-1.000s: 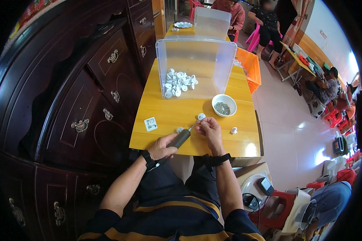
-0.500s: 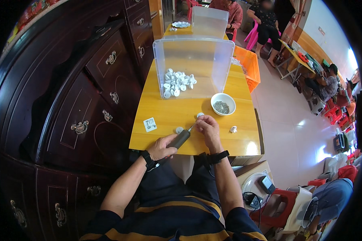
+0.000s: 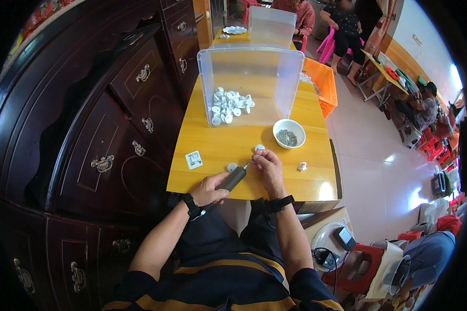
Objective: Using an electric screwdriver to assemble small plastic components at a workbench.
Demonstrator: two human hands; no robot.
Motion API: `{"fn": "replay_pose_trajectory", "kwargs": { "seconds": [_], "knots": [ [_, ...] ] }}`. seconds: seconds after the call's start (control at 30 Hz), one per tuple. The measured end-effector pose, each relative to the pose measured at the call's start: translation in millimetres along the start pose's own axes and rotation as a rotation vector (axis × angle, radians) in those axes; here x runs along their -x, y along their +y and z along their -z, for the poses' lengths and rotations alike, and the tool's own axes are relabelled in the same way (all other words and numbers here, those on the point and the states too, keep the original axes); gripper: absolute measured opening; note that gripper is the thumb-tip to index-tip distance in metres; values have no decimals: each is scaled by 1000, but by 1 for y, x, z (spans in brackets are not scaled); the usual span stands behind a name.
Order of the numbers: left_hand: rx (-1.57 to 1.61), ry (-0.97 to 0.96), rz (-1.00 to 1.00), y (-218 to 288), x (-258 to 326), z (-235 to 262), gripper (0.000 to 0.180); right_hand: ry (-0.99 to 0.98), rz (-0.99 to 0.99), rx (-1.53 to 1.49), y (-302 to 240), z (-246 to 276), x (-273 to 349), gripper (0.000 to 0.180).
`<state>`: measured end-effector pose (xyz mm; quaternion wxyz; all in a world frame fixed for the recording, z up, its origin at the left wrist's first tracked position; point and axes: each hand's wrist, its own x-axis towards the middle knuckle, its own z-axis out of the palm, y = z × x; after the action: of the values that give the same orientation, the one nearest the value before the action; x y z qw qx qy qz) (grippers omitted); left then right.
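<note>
Yellow table (image 3: pixel 213 145) below | my left hand (image 3: pixel 208 191) grips the grey tool (image 3: pixel 232 179) | my right hand (image 3: pixel 269 169) pinches near the tool's thin tip (image 3: pixel 248 165); a slip could poke me | white bowl (image 3: pixel 288 124) close by; a bump could spill its tiny metal bits (image 3: pixel 286 138) | white round piece (image 3: pixel 259 147), in my right fingertips; a loose pinch could drop it

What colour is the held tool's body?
The tool is dark grey, seen best in the head view.

White bowl (image 3: pixel 289 124) on yellow table (image 3: pixel 218 145)
</note>
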<state>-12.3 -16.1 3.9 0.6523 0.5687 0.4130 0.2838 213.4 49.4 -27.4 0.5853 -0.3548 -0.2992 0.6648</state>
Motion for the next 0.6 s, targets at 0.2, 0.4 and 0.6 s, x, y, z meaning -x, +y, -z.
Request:
{"fn": "replay_pose_trajectory", "kwargs": {
  "seconds": [0.2, 0.4, 0.6],
  "knots": [
    [-7, 9, -13, -7, -2, 2, 63, 32, -10, 49, -1, -2, 2, 14],
    [9, 24, -6, 0, 0, -1, 62, 84, 148, 298, -9, 7, -2, 14],
    [-27, 34, -17, 1, 0, -1, 59, 235, 464, 957, -17, 12, -17, 27]
  ]
}}
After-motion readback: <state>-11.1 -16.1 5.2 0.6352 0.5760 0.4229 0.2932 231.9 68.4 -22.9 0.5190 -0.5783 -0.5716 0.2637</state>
